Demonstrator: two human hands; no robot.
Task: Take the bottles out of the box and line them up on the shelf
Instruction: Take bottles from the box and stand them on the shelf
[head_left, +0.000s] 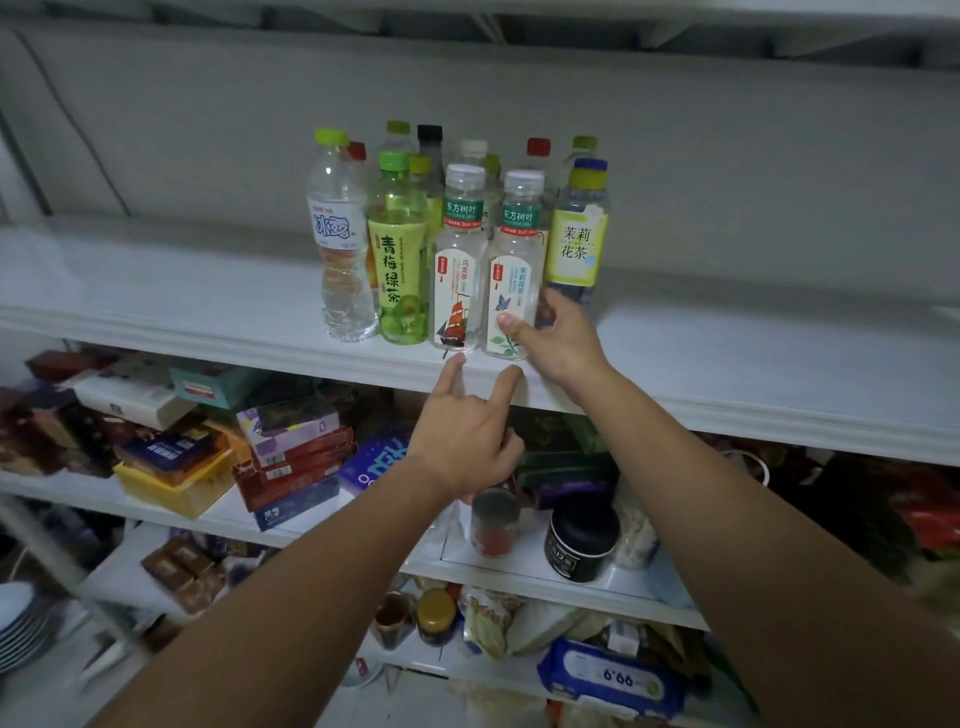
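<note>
Several drink bottles stand in rows on the white top shelf (208, 322). The front row, from the left, holds a clear water bottle (337, 244), a green tea bottle (400, 260), a ship-label bottle (457, 291), a butterfly-label bottle (514, 260) and a yellow-label jasmine tea bottle (576, 244). My right hand (561, 343) grips the butterfly-label bottle low down, thumb on its front, fingers reaching round its right side. My left hand (462, 441) is just below the shelf's front edge, with two straight fingers touching the edge under the ship-label bottle. No box is in view.
More bottles with coloured caps stand behind the front row against the grey wall. The shelf below holds stacked boxes (291, 452), a yellow tub (176, 488), a can (493, 525) and a black jar (582, 540). Lower shelves are crowded with jars and packets.
</note>
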